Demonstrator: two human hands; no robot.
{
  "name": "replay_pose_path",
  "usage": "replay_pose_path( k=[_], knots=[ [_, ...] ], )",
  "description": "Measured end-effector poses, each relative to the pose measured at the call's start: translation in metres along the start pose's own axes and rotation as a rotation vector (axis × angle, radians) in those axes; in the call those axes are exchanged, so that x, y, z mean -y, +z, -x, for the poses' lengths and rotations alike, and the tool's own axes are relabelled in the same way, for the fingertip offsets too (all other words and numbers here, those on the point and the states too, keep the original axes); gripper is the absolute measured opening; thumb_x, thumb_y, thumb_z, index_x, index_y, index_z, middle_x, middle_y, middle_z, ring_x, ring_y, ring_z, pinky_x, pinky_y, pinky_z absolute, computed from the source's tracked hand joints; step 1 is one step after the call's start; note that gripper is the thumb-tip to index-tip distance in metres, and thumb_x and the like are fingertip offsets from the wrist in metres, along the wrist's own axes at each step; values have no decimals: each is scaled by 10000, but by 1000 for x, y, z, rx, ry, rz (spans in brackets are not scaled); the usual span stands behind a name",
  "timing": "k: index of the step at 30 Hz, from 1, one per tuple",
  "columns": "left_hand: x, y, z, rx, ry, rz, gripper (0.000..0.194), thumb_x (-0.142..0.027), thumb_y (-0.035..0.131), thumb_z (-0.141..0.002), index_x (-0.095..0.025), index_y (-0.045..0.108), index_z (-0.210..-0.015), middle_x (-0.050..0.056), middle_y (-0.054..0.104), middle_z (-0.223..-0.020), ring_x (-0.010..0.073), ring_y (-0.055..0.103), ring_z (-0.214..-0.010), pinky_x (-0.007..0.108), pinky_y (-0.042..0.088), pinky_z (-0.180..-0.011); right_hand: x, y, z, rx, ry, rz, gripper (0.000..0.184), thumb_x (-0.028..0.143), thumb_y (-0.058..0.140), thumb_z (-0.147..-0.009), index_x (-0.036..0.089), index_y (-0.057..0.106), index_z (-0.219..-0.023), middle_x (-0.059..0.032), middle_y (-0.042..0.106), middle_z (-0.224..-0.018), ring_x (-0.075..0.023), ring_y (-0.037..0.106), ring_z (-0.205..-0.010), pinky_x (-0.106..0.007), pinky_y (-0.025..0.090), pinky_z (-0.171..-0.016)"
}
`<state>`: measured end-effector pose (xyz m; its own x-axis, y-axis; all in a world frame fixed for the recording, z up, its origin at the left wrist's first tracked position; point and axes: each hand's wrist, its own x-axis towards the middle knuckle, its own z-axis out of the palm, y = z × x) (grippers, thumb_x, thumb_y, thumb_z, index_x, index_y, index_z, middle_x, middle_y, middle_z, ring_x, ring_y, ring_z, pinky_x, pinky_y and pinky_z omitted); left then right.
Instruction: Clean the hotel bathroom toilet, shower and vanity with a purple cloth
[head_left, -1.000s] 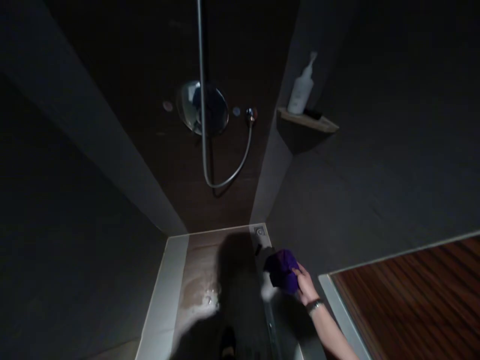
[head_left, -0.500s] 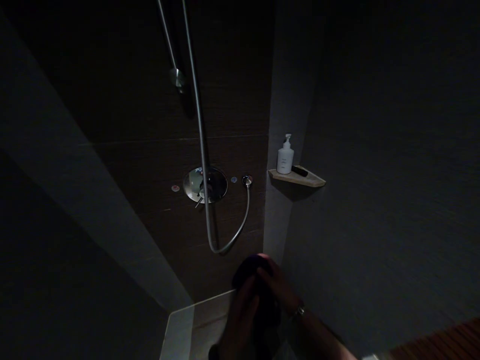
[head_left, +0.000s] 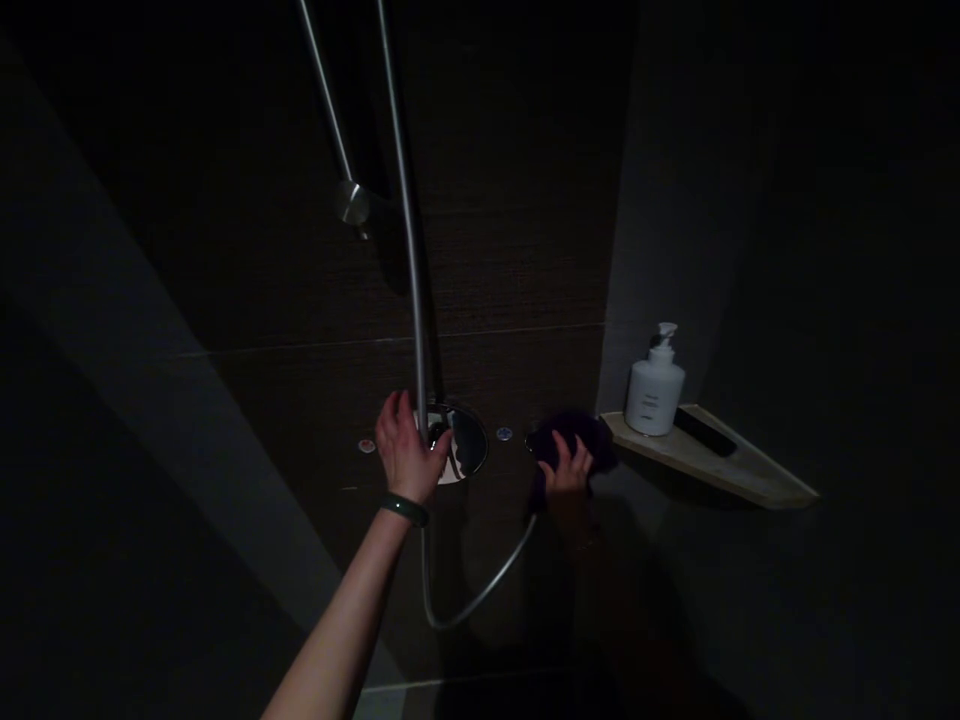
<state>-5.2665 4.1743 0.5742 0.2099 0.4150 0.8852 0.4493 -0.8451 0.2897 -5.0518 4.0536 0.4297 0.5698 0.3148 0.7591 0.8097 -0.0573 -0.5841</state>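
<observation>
The left hand point(head_left: 409, 455) is curving loosely by the shower hose point(head_left: 410, 240), in front of the round metal plate point(head_left: 469, 440); the view isn't showing whether it is gripping the hose. Just right of the plate, the right hand point(head_left: 568, 483) is grasping the purple cloth point(head_left: 600, 440), which is bunching near the wall fitting point(head_left: 529, 441). Good handling is probably calling for snug, even finger pressure, without tugging the hose or nudging the white bottle point(head_left: 655, 395) that is standing on the corner shelf point(head_left: 750, 482)
</observation>
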Motion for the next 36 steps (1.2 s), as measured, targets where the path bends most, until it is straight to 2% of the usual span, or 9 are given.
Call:
replay_pose_path(
  k=[3,6,11,14,20,26,29,33,36],
  knots=[
    [40,-2,-3,39,-135,23,740,-400,588,-780,25,535,-1384,311,510,-1417,449,448,-1374,614,342,-1178,-33,-11,60,66,154,-131,415,354,501,-960,208,578,-1341,-188,520,-1358,-381,486,-1299,-689,392,-1113],
    [75,-11,-3,84,-226,170,618,-315,545,-724,-22,631,-1261,263,619,-1254,391,586,-1222,579,441,-1114,-2,-38,71,86,174,-200,441,394,496,-986,291,520,-1414,-141,547,-1381,-333,537,-1281,-615,460,-1099],
    [99,-19,-5,120,-141,356,509,-223,518,-691,-122,703,-1154,162,685,-1159,292,653,-1141,469,519,-1054,142,-13,-31,180,-527,-46,397,310,611,-977,401,623,-1363,-25,503,-1493,-320,351,-1453,-598,288,-1227],
    [106,-19,-6,127,-116,397,448,-221,531,-715,-133,722,-1111,144,692,-1136,276,662,-1132,444,531,-1046,175,36,-69,297,-691,80,444,194,626,-955,454,661,-1313,-1,547,-1446,-299,397,-1376,-591,306,-1194],
    [119,-25,-13,274,-70,495,389,-344,585,-845,-123,737,-1126,147,662,-1112,276,651,-1107,452,536,-1019,97,110,29,-61,-165,123,441,199,606,-924,423,688,-1295,-105,529,-1242,-340,424,-1205,-678,344,-1120],
    [127,-27,-21,393,-25,600,418,-291,588,-869,-96,697,-1222,159,612,-1161,253,614,-1162,447,505,-1083,93,120,141,88,367,-207,442,224,580,-871,176,629,-1308,-167,552,-1268,-333,546,-1200,-562,494,-1076],
    [131,-26,-23,427,5,588,428,-261,576,-873,-102,698,-1251,146,619,-1139,252,617,-1140,452,500,-1094,142,91,114,-97,255,-237,521,333,548,-959,258,490,-1471,-138,496,-1454,-316,468,-1372,-550,434,-1160],
    [132,-26,-26,424,12,609,433,-203,555,-863,-84,701,-1253,139,622,-1100,245,628,-1105,441,511,-1079,190,78,35,13,-139,-143,467,366,668,-909,274,626,-1366,-116,550,-1420,-331,448,-1392,-545,378,-1202],
    [127,-28,-28,438,-11,620,444,-146,551,-843,-35,697,-1248,148,606,-1075,243,625,-1073,451,506,-1077,179,99,33,-92,73,-220,518,364,699,-865,216,619,-1355,-139,568,-1391,-311,520,-1325,-512,415,-1182]
  ],
)
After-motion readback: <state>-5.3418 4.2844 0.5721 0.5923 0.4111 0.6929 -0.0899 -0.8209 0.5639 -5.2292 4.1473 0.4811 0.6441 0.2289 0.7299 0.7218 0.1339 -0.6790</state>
